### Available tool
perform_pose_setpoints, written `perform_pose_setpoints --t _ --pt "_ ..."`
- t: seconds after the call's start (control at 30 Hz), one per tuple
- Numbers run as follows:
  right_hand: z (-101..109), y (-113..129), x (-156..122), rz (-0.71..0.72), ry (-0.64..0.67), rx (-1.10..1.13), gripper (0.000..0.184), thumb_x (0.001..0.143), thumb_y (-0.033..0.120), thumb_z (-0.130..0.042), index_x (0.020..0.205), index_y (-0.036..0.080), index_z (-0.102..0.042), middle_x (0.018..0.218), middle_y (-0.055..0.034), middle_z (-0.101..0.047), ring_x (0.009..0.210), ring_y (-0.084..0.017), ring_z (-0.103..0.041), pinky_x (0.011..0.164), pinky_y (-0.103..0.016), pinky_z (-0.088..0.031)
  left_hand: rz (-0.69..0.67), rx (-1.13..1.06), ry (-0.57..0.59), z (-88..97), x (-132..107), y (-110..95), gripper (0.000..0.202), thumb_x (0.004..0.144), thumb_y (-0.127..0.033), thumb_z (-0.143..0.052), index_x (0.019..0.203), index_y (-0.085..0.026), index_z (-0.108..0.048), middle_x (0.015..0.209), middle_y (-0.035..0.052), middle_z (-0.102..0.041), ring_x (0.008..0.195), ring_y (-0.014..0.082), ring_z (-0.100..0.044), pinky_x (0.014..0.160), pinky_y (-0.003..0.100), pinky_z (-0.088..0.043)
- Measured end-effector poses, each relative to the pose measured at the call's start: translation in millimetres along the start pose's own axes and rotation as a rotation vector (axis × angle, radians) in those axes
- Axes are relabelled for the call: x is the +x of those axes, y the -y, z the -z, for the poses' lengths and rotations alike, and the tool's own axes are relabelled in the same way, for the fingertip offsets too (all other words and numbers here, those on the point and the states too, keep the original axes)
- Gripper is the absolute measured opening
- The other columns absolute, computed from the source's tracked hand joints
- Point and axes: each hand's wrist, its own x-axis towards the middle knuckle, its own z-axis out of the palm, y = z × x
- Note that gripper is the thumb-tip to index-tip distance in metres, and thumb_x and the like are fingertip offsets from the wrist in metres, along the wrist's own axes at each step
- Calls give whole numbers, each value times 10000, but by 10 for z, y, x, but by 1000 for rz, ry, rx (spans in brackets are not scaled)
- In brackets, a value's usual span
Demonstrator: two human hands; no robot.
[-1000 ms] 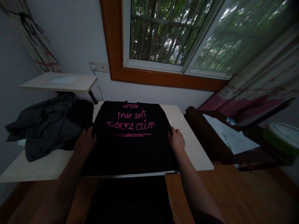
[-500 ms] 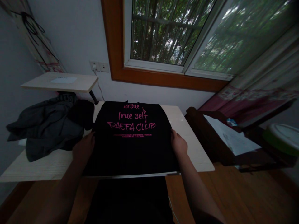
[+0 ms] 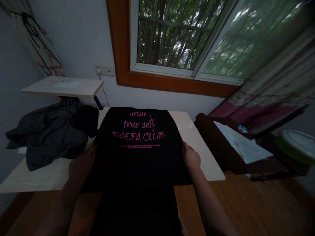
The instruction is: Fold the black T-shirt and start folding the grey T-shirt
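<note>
Black shirt (image 3: 137,164) on table (image 3: 209,159) is gripped by fingers (image 3: 186,147) of left hand (image 3: 81,165) and right hand (image 3: 192,159); skewing could be caused by uneven pull.

Shelf (image 3: 86,88): pale; paper (image 3: 67,84) on top.
Wall sockets (image 3: 103,70): cord (image 3: 106,95) plugged in.
Window (image 3: 215,39): brown frame (image 3: 152,82), foliage (image 3: 167,36) outside.
Right curtain (image 3: 263,93): pink-bottomed.

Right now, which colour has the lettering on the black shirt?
Pink; the lettering shows best in the head view.
</note>
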Motion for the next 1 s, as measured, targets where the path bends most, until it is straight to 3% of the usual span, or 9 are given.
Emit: perform_pose_setpoints --t 0.27,0.47,0.7,0.83,1.0 --pt "0 -48 -68 7 14 -4 466 1086 358 -297 1531 277 -406 1119 -113 -726 867 -233 -727 714 -318 -501 50 -22 80 65 -19 21 492 1044 -406 -341 1498 -296 -498 1180 100 -753 856 271 -744 779 386 -556" --pt "101 108 217 58 -96 -37 469 1075 368 -351 1521 241 -418 1166 -138 -664 1011 -245 -660 762 -301 -494 -27 16 -31 59 367 -31 534 1034 -416 -351 1529 -239 -441 1334 141 -661 1079 295 -691 912 401 -534" --pt "127 408 665 -18 -140 -34 452 1077 390 -335 1480 223 -455 1168 -151 -616 1039 -272 -627 771 -329 -498 12 35 -90 59 836 -289 539 1034 -435 -320 1498 -215 -483 1261 166 -642 1010 302 -687 835 395 -522" --pt "106 496 743 -41 -116 4 429 1086 377 -305 1436 209 -489 1171 -148 -620 975 -239 -660 751 -308 -488 42 14 -123 7 912 -340 502 1048 -385 -298 1464 -219 -523 1217 159 -672 1008 279 -690 838 365 -507" --pt "60 442 709 -75 -79 51 436 1093 374 -263 1443 233 -482 1165 -130 -668 927 -230 -695 754 -318 -490 34 -8 -62 -51 892 -258 484 1055 -344 -295 1464 -232 -527 1162 144 -730 1004 271 -704 857 373 -506"
